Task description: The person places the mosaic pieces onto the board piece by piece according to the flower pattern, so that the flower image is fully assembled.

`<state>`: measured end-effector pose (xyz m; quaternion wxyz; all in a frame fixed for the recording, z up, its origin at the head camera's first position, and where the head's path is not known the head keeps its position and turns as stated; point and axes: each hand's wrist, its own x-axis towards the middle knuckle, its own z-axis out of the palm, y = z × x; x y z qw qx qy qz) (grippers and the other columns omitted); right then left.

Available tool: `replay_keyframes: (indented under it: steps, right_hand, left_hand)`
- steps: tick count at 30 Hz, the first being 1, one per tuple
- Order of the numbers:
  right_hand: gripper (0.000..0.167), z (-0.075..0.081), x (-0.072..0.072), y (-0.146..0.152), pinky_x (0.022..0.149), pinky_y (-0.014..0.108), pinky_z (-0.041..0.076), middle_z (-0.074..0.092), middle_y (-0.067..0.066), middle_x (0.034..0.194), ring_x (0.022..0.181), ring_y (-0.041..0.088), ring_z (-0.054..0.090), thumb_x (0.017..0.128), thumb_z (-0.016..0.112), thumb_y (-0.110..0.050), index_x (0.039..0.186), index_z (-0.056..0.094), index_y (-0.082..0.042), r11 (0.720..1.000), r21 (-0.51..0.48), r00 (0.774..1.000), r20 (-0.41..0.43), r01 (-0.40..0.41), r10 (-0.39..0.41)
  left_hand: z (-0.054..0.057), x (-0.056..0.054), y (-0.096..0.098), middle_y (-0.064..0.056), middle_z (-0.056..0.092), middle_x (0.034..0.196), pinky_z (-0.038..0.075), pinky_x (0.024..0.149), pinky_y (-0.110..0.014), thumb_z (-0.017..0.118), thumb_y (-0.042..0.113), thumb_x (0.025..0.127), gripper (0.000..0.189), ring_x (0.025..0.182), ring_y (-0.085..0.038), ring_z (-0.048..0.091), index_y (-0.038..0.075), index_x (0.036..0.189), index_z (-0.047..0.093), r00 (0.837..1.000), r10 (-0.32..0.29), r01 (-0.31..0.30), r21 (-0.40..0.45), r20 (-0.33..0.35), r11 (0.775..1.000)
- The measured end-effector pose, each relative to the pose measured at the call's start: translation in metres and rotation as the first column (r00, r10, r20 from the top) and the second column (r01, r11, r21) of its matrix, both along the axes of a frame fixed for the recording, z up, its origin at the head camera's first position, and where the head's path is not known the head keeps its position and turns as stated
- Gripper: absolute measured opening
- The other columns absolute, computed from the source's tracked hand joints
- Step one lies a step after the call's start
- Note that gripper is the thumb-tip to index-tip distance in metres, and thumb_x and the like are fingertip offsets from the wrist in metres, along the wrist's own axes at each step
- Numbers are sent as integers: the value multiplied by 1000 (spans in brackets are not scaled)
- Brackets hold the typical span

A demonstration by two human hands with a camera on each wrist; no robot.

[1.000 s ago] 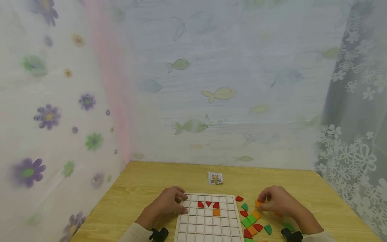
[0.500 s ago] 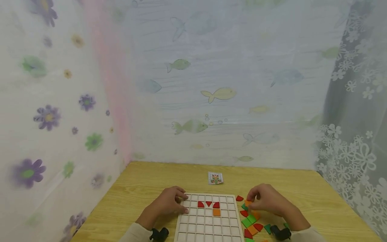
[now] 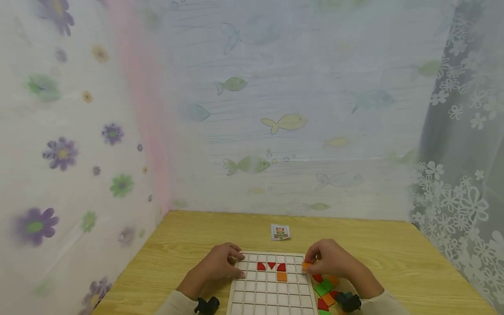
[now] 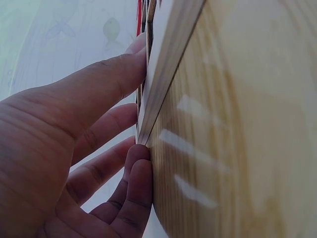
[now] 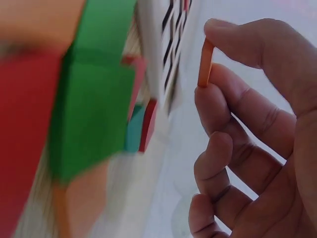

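Observation:
The wooden grid board (image 3: pixel 260 286) lies on the table with red pieces (image 3: pixel 271 265) and an orange square tile (image 3: pixel 281 276) in its cells. My left hand (image 3: pixel 221 262) holds the board at its far left corner; in the left wrist view the thumb (image 4: pixel 106 82) and two fingers lie over the edge, the other fingers curled beside it. Between thumb and fingertips my right hand (image 3: pixel 330 259) pinches another orange square tile (image 5: pixel 205 63), which overlaps the board's right edge in the head view. The right wrist view shows this tile edge-on, raised off the table.
Loose green (image 3: pixel 323 287), red and orange tiles lie right of the board, partly hidden beneath my right hand and wrist. A small printed pattern card (image 3: pixel 280 232) lies beyond the board. Curtains with fish and flowers (image 3: pixel 63 153) hang behind and beside the wooden table (image 3: pixel 189 232).
My right hand has moved left with the orange tile, from over the loose pieces to the board's right edge. My left hand has stayed in place on the board.

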<state>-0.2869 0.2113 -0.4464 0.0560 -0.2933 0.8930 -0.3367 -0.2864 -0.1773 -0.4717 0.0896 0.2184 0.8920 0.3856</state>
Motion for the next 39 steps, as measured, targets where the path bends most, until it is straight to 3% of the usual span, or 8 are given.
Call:
replay_keyframes:
  steps: [26,39]
  right_hand:
    - [8,2,2,-54,63,24,52,74,-9,87,71,6,58,85,86,-22,90,82,-19,995,-10,995,-6,-96,96]
    - [12,-2,3,-73,59,23,53,75,-9,87,68,7,62,82,89,-25,89,82,-18,990,-37,990,36,-133,134]
  left_hand:
    - [0,0,0,-11,59,142,60,92,-49,91,29,81,47,116,-34,66,11,122,77,1000,0,-1,1,7,1000]
    - [-2,-1,-1,-10,60,142,60,91,-48,91,29,80,46,115,-33,67,12,121,78,1000,-4,4,4,-2,1000]
